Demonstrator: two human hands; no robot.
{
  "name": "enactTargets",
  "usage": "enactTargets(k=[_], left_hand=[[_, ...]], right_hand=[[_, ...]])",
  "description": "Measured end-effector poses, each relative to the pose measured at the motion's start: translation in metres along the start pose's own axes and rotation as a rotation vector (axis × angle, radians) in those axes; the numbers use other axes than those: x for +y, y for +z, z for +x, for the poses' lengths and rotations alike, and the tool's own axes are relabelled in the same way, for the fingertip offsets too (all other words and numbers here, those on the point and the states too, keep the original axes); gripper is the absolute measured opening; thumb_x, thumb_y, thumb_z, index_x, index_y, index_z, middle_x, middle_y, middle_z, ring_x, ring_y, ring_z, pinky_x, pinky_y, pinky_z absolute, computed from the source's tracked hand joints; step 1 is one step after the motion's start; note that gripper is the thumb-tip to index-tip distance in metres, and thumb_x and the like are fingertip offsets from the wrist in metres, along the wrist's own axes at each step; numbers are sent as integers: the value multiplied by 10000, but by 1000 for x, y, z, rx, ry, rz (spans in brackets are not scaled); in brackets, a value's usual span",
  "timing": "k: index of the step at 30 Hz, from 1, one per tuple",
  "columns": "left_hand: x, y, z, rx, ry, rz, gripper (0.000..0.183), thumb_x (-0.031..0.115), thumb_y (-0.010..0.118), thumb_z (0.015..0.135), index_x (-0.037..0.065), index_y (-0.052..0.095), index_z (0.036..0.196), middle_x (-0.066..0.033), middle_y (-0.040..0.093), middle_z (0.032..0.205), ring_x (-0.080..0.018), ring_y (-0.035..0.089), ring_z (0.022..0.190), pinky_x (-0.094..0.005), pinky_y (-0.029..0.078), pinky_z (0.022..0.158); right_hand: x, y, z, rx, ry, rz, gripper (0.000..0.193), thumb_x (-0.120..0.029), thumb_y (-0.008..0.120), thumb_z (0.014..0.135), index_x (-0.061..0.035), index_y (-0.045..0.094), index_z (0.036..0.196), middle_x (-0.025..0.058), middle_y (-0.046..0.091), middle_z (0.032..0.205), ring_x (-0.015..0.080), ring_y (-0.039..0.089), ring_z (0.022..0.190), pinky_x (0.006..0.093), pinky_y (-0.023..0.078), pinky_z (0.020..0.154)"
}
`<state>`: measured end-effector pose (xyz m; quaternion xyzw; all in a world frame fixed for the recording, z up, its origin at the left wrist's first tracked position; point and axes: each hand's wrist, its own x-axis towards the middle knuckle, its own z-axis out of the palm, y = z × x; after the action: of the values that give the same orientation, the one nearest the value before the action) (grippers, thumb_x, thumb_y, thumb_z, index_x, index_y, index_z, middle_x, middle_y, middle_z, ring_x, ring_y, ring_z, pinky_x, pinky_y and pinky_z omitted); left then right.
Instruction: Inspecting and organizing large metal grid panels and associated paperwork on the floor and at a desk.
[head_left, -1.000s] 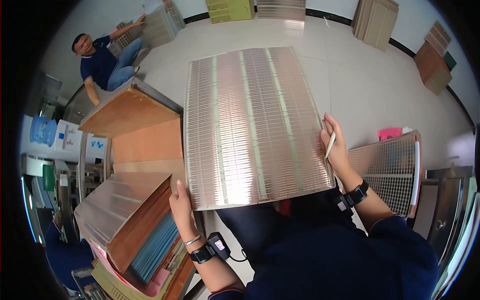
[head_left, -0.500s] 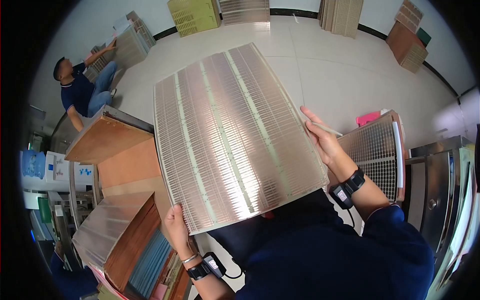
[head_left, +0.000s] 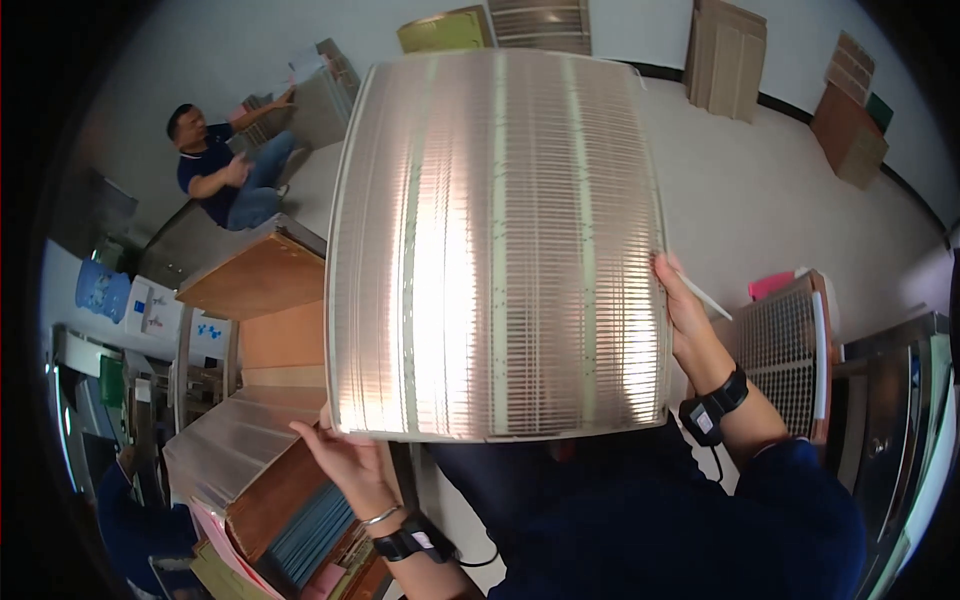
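Observation:
A large copper-coloured circuit panel [head_left: 540, 250], with fine rows of slots and pale green strips, is raised in front of me and bows slightly. My left hand [head_left: 350, 462] supports its lower left corner; the thumb sticks out to the left and the other fingers are partly hidden by the panel. On the lower right edge, my right hand [head_left: 687, 310] grips the panel, its fingers mostly behind it. A thin white pen-like stick [head_left: 712, 303] juts out from that same hand. Bright light reflects off the panel's left half and lower right.
Left of the panel stand a brown wooden box [head_left: 255, 280] and a stack topped by a copper sheet [head_left: 230, 445], with blue sheets [head_left: 310, 530] below. A co-worker [head_left: 225, 180] sits beyond. At right are a dotted panel [head_left: 780, 350] and dark cabinet [head_left: 880, 410]; boards [head_left: 727, 60] lean on the wall.
The panel has turned upright from its slant, lifting its far edge. My left hand has shifted left and its thumb has come off the panel's face. The co-worker's nearer arm has risen.

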<state>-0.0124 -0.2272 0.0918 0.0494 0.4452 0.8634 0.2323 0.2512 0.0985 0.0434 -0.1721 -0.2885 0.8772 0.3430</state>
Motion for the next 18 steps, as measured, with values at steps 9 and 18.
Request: enactTargets(k=[9,18], left_hand=[[-77,74,-19,-3,-54,-224,450,320,490,922,61,407,1281,-103,480,1251,-260,462,1150,-424,393,981],[-68,7,-22,66,-16,-39,479,309,537,904,10,432,1263,-97,502,1248,-221,488,1118,-379,395,954]], right_hand=[[48,21,-13,-164,-20,7,356,-207,468,941,-46,395,1250,100,492,1220,221,510,1105,377,457,918],[-49,-35,-1,65,-461,119,358,-240,359,977,3,421,1232,189,483,1266,252,495,1161,358,420,986]])
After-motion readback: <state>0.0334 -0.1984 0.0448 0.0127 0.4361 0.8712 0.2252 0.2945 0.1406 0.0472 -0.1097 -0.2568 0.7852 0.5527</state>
